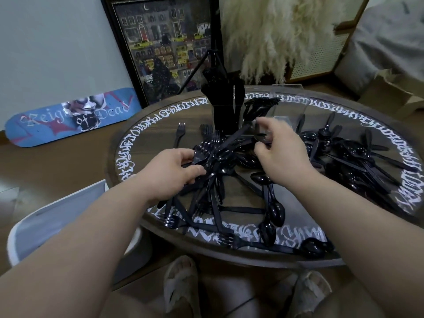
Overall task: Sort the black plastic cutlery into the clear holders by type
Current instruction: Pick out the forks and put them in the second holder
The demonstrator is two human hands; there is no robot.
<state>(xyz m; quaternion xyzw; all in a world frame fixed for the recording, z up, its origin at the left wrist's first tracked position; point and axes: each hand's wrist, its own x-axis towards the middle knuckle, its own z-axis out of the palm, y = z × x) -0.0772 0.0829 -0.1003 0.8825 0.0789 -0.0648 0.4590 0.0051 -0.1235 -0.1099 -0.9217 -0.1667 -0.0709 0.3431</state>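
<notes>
Dozens of black forks, spoons and knives [270, 180] are scattered over a round table [142, 125], with some already stood in clear holders [226, 111] at its far middle. A bundle of forks [206, 157] is gripped by the left hand [176, 171], while a spoon [261, 137] is pinched in the curled fingers of the right hand [282, 152].
</notes>
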